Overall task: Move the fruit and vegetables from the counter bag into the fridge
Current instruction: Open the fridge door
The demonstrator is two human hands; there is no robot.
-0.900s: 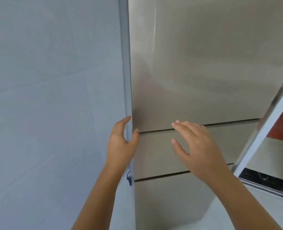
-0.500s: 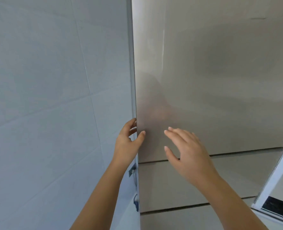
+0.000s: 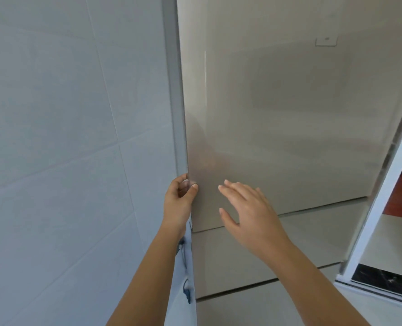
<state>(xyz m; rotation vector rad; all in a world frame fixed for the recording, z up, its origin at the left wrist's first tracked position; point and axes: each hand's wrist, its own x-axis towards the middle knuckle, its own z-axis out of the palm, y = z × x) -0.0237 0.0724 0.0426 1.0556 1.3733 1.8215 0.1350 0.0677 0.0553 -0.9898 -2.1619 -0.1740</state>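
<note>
Produce and bag are not in view. The fridge door (image 3: 277, 125) is closed; it looks smooth, stiff and, I judge, rather heavy against its seal. The left hand (image 3: 180, 198) grips its left edge, fingers behind and thumb in front, a good place to pull. The right hand (image 3: 247, 215) is spread wide near the door front, holding nothing.

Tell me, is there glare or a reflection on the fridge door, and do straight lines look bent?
Head view: soft, even light, no hard glare; the fridge door shows a dull reddish reflection just above the left hand. Same view: the wide-angle lens tilts the door's edge and the seams of the wall tiles; the right hand looks sharp.
</note>
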